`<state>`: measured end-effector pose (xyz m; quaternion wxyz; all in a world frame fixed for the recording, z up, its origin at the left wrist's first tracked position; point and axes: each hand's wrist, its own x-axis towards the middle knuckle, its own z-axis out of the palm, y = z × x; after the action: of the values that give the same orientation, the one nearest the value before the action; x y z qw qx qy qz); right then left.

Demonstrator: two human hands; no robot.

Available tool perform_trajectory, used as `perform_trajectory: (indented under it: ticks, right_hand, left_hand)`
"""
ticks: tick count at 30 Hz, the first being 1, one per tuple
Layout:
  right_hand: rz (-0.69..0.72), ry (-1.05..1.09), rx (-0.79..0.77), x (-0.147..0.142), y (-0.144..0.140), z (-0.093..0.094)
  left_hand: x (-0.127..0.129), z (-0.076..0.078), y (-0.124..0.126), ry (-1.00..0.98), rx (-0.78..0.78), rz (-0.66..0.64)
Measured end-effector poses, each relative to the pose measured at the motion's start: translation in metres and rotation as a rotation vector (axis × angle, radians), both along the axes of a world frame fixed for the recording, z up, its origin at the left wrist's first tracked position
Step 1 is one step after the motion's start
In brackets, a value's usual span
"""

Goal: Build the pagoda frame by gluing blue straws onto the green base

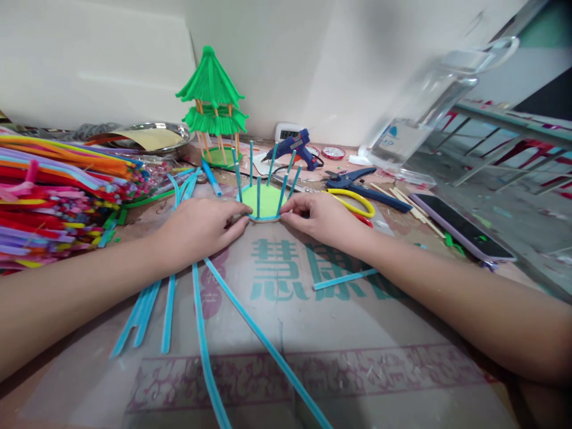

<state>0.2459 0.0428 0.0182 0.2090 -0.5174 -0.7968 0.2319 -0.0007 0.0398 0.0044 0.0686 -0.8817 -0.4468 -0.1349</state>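
Note:
A small round base (269, 199) has a light green top and a blue rim, with several thin blue posts standing upright around its edge. My left hand (203, 229) pinches the rim at the left, thumb and forefinger closed on it. On the opposite side my right hand (326, 219) grips the rim in the same way, its fingertips close to a front post. Long blue pipe cleaners (263, 336) lie under and in front of my left hand. A short blue pipe cleaner piece (344, 279) rests beside my right forearm.
Behind the base stands a green-roofed pagoda model (213, 89). A blue glue gun (290, 149), blue-handled cutters (379, 193) and yellow-handled scissors (357, 199) lie at the back. Bundled colourful pipe cleaners (58, 202) fill the left; a phone (462, 229) and clear bottle (415, 113) are right.

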Motion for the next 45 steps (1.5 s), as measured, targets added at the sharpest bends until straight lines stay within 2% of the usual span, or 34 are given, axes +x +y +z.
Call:
perform_trajectory:
  ticks: [11, 17, 21, 33, 40, 45]
  right_hand:
    - [-0.003, -0.01, 0.049, -0.001, -0.001, -0.003]
    - [0.002, -0.014, 0.044, -0.001, 0.001, -0.002]
    - [0.002, -0.027, 0.05, -0.001, 0.001, -0.001]
    - [-0.006, -0.084, 0.054, -0.002, -0.002, 0.002]
    - [0.058, -0.4, 0.309, 0.008, -0.014, 0.012]
    - [0.142, -0.394, 0.228, 0.002, -0.027, 0.015]
  left_hand:
    - [0.0, 0.002, 0.0, -0.057, -0.045, 0.009]
    - [0.003, 0.0, 0.009, -0.313, -0.261, -0.055]
    - [0.006, -0.002, 0.016, -0.337, -0.329, -0.071]
    - [0.009, -0.002, 0.013, -0.312, -0.312, -0.053]
    - [0.006, -0.004, 0.01, -0.27, -0.249, -0.086]
    - [0.004, -0.004, 0.006, -0.244, -0.235, -0.115]
